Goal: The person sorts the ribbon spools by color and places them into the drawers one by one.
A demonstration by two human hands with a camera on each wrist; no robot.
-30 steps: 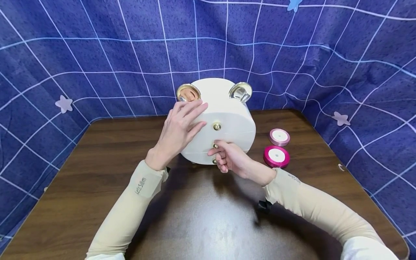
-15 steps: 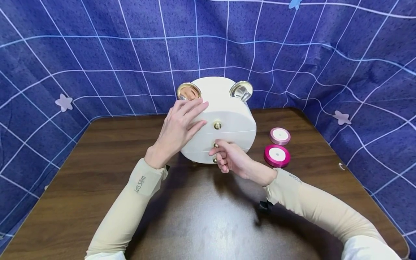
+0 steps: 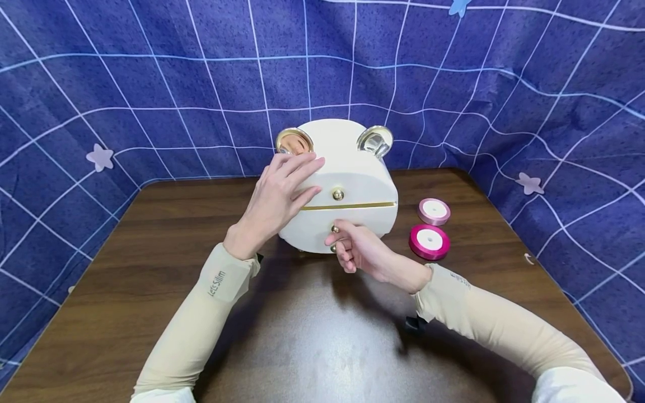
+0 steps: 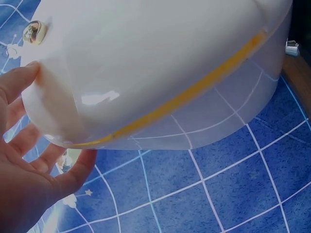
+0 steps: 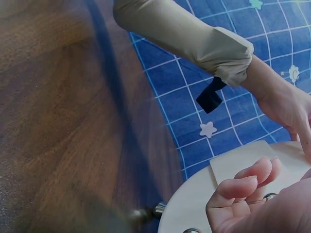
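A white rounded drawer box (image 3: 332, 140) with two gold ear-like discs stands on the table. My left hand (image 3: 279, 193) rests on its upper left side with fingers extended; the left wrist view shows those fingers (image 4: 77, 170) spread along the white edge. My right hand (image 3: 368, 252) pinches the middle gold knob (image 3: 335, 228) between thumb and index finger, the other fingers curled below. The middle drawer front (image 3: 363, 218) stands slightly out, showing a gold strip (image 3: 360, 206) along its top. The top knob (image 3: 338, 194) is untouched.
Right of the box lie two ribbon rolls, a light pink one (image 3: 434, 211) and a magenta one (image 3: 429, 242). The brown wooden table (image 3: 176, 235) backs onto a blue gridded cloth (image 3: 201, 84).
The middle drawer has come out slightly, baring the gold strip above it. My right hand has shifted a little toward me and down with the knob; the left hand keeps its place.
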